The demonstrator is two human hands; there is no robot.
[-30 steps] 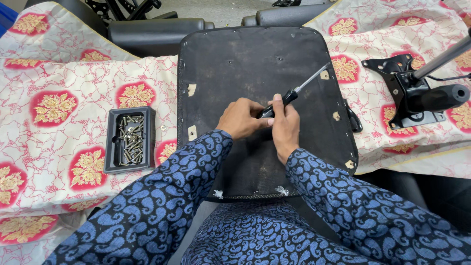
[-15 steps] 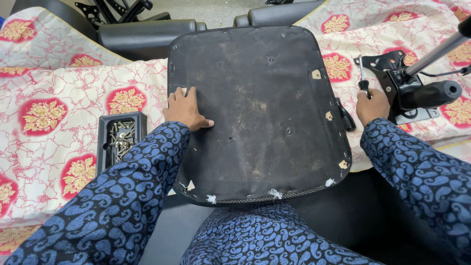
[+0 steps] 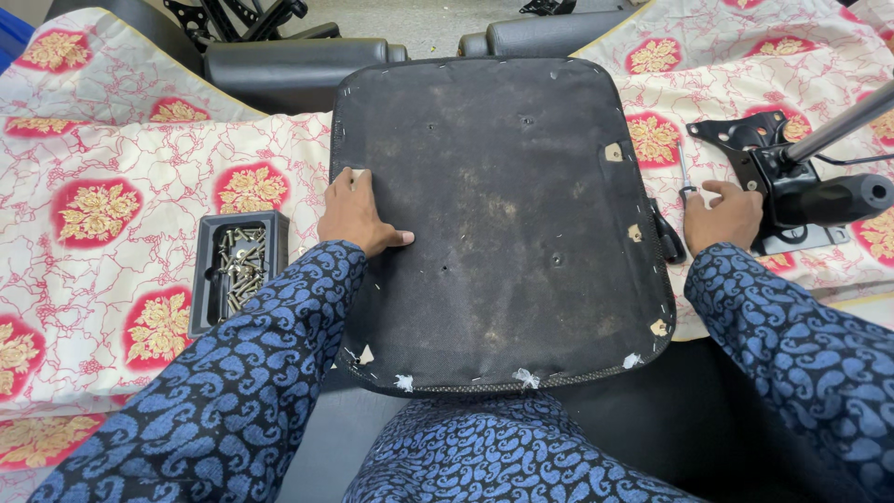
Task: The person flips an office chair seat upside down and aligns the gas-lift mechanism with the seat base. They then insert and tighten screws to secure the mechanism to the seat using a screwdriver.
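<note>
the left hand [image 3: 356, 216] lies flat on the upturned black seat pad [image 3: 503, 214], palm down at the pad's left edge, fingers spread wide and pressing on the fabric, holding nothing; its thumb points toward the middle of the pad. the pad sits in front of the person, its dusty underside up, with small screw holes and pale tabs along its right border, and its near edge rests over the lap.

the right hand [image 3: 719, 216] is off the pad's right edge, resting on the flowered cloth [image 3: 112, 186]. its grip is curled around the dark handle of a screwdriver [image 3: 684, 182], whose thin shaft points away from the hand along the cloth; how tightly the fingers close on it cannot be told. just beyond and to the right of this grip stands the black metal chair mechanism [image 3: 778, 177], with its plate, a thick black lever knob and a grey rod slanting up out of the frame; the knuckles are near the plate.

to the left of the left hand, on the cloth, is a black plastic tray [image 3: 240, 270] filled with screws, close to the forearm's blue patterned sleeve. beyond the pad, past both hands, lie black padded chair parts [image 3: 298, 61].
</note>
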